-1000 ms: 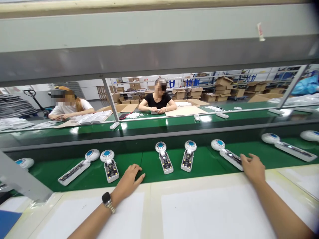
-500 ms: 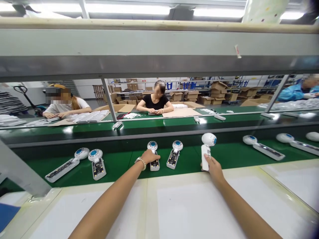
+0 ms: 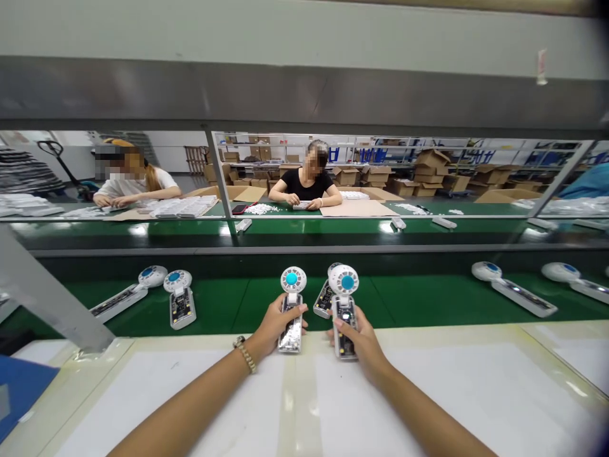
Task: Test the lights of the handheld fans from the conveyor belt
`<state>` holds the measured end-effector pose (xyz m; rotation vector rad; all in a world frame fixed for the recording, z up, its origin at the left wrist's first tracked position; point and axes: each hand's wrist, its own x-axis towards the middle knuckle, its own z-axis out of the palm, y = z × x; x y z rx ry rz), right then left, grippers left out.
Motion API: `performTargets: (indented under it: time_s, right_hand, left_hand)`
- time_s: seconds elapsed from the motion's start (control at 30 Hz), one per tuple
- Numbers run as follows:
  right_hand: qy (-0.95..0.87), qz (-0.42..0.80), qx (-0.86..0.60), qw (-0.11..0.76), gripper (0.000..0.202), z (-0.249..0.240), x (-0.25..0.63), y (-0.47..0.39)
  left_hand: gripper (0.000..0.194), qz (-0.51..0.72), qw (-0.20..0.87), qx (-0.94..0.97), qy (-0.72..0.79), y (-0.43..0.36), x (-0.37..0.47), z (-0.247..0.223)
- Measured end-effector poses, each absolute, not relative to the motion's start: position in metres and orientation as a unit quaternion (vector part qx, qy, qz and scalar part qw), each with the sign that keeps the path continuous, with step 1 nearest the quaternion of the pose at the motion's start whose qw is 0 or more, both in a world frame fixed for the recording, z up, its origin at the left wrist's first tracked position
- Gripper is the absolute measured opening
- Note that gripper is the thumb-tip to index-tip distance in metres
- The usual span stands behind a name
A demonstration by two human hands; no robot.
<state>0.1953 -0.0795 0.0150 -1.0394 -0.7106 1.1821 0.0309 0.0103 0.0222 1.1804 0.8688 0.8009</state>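
The left unit (image 3: 290, 333) and right unit (image 3: 344, 305) look light and stiff, but their exposed circuit boards (image 3: 347, 313) seem fragile; gripping the casings (image 3: 288, 351) by their sides seems safest. The left hand (image 3: 269, 328) and right hand (image 3: 366, 343) each grasp one, near the green belt's (image 3: 423, 308) near edge.

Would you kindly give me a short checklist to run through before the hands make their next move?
1. Left hand holding the left device: ok.
2. Right hand holding the right device: ok.
3. Held devices apart from each other: ok.
4. Open sides of both facing the wearer: ok.
5. Rear device on the green belt fully in view: not ok, partly hidden.
6. Backs of held devices undamaged: cannot tell.
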Motion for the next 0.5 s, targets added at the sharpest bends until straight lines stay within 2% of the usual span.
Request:
performTargets:
  time_s: [0.07,0.2,0.37,0.5]
  right_hand:
    - [-0.325,0.545,-0.430,0.642,0.049,0.014,0.182,-0.074]
    - [-0.338,0.582,-0.398,0.623,0.069,0.016,0.177,-0.068]
    - [-0.301,0.617,-0.381,0.619,0.058,0.015,0.188,-0.066]
    - [-0.305,0.616,-0.391,0.612,0.066,0.011,0.188,-0.066]
  left_hand:
    - [0.038,0.361,0.705,0.501,0.348,0.008,0.031,0.024]
    - [0.040,0.341,0.774,0.475,0.242,0.002,0.027,0.027]
    - [0.053,0.300,0.786,0.499,0.207,0.002,0.024,0.020]
    - [0.049,0.313,0.770,0.507,0.228,0.003,0.024,0.016]
